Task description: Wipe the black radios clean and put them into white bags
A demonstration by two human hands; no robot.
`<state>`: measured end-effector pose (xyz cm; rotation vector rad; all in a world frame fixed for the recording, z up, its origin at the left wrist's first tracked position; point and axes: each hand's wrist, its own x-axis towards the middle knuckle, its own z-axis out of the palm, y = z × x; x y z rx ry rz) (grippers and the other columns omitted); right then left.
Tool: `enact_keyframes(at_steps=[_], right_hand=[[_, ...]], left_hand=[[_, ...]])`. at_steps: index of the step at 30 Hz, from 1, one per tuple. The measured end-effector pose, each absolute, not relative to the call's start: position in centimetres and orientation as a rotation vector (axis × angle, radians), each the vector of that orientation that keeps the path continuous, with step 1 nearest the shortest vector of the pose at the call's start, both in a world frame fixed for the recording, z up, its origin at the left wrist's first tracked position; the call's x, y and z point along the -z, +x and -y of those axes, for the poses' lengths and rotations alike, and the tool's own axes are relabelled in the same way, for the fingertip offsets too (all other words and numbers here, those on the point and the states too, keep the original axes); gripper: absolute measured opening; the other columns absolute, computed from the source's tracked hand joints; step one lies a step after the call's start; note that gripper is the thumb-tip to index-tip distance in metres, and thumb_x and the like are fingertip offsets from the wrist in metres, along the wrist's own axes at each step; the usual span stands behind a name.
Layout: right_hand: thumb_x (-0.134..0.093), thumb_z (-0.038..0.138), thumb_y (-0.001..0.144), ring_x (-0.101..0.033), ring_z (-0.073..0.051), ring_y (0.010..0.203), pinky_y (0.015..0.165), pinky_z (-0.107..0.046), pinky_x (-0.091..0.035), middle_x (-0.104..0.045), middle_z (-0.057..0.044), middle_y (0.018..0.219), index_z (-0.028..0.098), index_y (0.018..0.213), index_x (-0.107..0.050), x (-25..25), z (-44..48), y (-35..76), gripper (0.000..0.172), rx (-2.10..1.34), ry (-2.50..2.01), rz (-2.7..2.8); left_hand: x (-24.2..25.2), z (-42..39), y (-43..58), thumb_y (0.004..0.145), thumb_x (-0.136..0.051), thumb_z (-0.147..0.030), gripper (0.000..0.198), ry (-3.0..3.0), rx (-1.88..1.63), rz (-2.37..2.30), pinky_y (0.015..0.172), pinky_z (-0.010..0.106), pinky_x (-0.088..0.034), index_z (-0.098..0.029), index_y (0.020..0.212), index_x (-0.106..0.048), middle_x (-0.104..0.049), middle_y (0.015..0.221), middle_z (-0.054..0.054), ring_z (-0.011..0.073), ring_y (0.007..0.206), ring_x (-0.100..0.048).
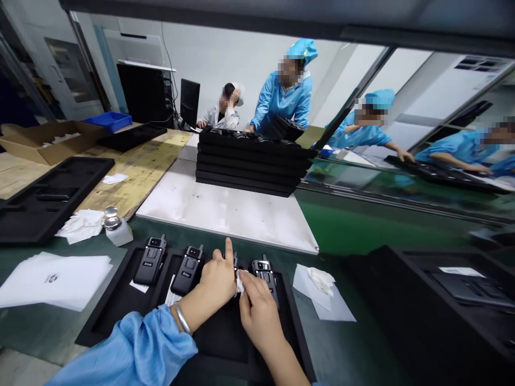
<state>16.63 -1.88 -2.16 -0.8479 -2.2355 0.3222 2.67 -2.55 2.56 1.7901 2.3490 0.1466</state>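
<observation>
A black foam tray (120, 300) lies in front of me with black handheld radios standing in its slots: one at the left (150, 260), one beside it (189, 269), one at the right (264, 272). My left hand (217, 279) wraps a radio between these, mostly hidden, with the forefinger pointing up. My right hand (257, 308) pinches a small white cloth (240, 280) against that hidden radio.
A white board (225, 212) carries a stack of black trays (251, 161). White wipes (82, 224) and a small dispenser bottle (116, 229) sit at left, paper sheets (52, 280) nearer. More wipes (322, 284) lie right. Several people in blue coats work behind.
</observation>
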Motion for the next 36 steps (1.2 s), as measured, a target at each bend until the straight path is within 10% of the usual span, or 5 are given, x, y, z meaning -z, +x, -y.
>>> enact_keyframes(at_steps=[9, 14, 26, 36], right_hand=[[-0.058, 0.035, 0.089, -0.070, -0.023, 0.090, 0.080, -0.037, -0.059, -0.072, -0.011, 0.100, 0.020, 0.094, -0.074, 3.0, 1.5, 17.3, 0.022, -0.778, -0.951, 1.876], [-0.067, 0.040, 0.083, -0.069, -0.025, 0.094, 0.083, -0.037, -0.059, -0.072, -0.011, 0.104, 0.019, 0.096, -0.073, 1.5, 0.8, 21.4, 0.025, -0.768, -1.052, 1.704], [-0.049, 0.005, 0.090, -0.065, -0.021, 0.103, 0.085, -0.036, -0.059, -0.069, -0.010, 0.111, 0.024, 0.122, -0.066, -4.2, 3.0, 17.7, 0.041, -0.373, -0.374, 2.276], [-0.043, 0.002, 0.091, -0.064, -0.022, 0.098, 0.079, -0.037, -0.060, -0.069, -0.010, 0.104, 0.023, 0.129, -0.061, -4.8, 0.7, 19.5, 0.047, -0.142, -0.398, 2.412]], left_hand=[[-2.7, 3.2, 2.5, 0.075, -0.069, -0.029, 0.101, 1.754, -0.279, -2.278, 0.075, 0.039, -0.055, -0.010, 0.155, -0.010, -0.055, 0.113, 0.017, 0.0302, 0.090, -0.067], [-2.4, 7.5, 1.2, 0.072, -0.068, -0.024, 0.107, 1.790, -0.929, -1.809, 0.096, 0.039, -0.051, -0.024, 0.155, -0.001, -0.052, 0.126, 0.011, 0.0264, 0.109, -0.061], [-0.8, 11.8, -0.2, 0.074, -0.068, -0.012, 0.108, 1.912, -1.226, -1.418, 0.110, 0.050, -0.042, -0.024, 0.155, 0.002, -0.037, 0.149, 0.018, 0.0322, 0.135, -0.043], [-0.8, 12.7, -0.8, 0.078, -0.065, -0.016, 0.099, 1.867, -1.286, -1.411, 0.105, 0.044, -0.048, -0.024, 0.155, -0.003, -0.054, 0.132, 0.013, 0.0275, 0.121, -0.056]])
